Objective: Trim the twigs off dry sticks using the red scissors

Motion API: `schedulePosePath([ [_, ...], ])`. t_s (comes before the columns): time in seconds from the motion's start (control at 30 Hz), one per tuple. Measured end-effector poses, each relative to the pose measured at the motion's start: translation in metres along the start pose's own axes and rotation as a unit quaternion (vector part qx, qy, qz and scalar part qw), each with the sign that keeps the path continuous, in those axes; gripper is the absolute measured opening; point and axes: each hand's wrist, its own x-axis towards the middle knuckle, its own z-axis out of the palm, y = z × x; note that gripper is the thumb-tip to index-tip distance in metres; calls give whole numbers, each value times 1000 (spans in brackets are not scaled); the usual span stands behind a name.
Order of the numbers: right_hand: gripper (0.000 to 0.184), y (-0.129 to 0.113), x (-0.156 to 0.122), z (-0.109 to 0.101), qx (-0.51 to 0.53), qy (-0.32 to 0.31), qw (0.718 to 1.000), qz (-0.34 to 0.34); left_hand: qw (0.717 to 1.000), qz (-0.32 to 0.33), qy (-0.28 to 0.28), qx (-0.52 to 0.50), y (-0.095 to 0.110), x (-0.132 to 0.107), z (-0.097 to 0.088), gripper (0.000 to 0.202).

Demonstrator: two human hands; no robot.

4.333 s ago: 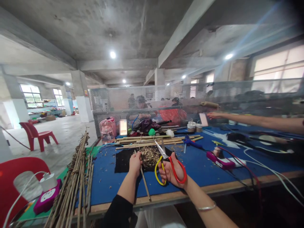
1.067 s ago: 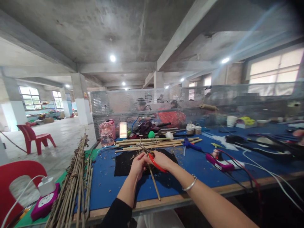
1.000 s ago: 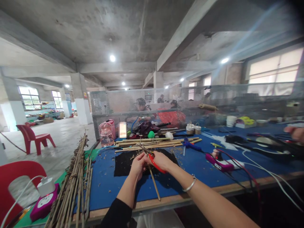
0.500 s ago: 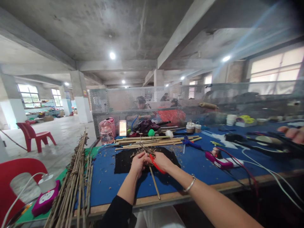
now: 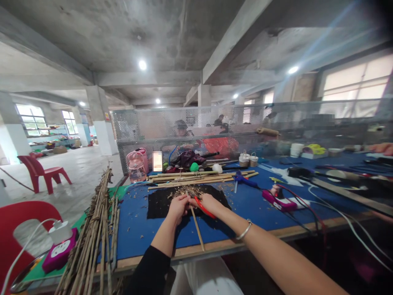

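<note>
My left hand [image 5: 177, 205] is closed round the upper part of a thin bamboo stick [image 5: 196, 228] that slants toward me over the blue table [image 5: 135, 229]. My right hand [image 5: 209, 203] grips red-and-yellow scissors [image 5: 203, 207], their blades at the stick's top beside my left fingers. Both hands hover over a black cloth [image 5: 159, 201] strewn with a heap of bamboo shavings [image 5: 189, 191].
A bundle of long sticks [image 5: 95, 233] lies along the table's left edge, with a purple power strip [image 5: 59, 254] beside it. Cut bamboo rods [image 5: 199, 178], a blue glue gun [image 5: 244, 181], a purple tool [image 5: 278, 201] and cables lie beyond. A mesh screen [image 5: 215, 123] backs the table. Another person's hand [image 5: 382, 148] shows far right.
My right hand has swung the scissors from upright and open by my wrist down to the stick's top next to my left hand. The other person's arm has drawn back to the right.
</note>
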Motion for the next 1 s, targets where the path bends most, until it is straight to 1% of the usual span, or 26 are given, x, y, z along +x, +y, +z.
schedulePosePath([
  [0.07, 53, 1, 3, -2, -11, -18, 1000, 4, 1000, -4, -8, -3, 1, 0, 0, 29],
  [0.17, 59, 3, 6, -4, -34, -25, 999, 25, 1000, -6, -23, -7, 2, 0, 1, 27],
  [0.33, 55, -1, 1, -7, -40, -29, 999, -14, 999, 2, -21, -24, 3, -1, 1, 22],
  [0.43, 51, -9, -4, -10, -33, -37, 998, -48, 1000, 10, -13, -16, 3, -1, 1, 16],
  [0.5, 48, -15, -7, -13, -28, -46, 997, -61, 1000, 17, -16, -14, 2, -1, 1, 17],
  [0.63, 47, -24, -10, -18, -44, -42, 998, -36, 998, 35, -35, -27, 0, 1, 2, 24],
  [0.77, 54, -23, -11, -14, -58, -15, 998, -5, 997, 43, -46, -48, -3, 3, 2, 27],
  [0.9, 59, -16, -8, -8, -60, -7, 998, 16, 997, 43, -41, -57, -4, 4, 1, 27],
  [1.0, 60, -12, -6, -6, -55, -12, 998, 18, 998, 29, -20, -47, -2, 4, 2, 26],
])
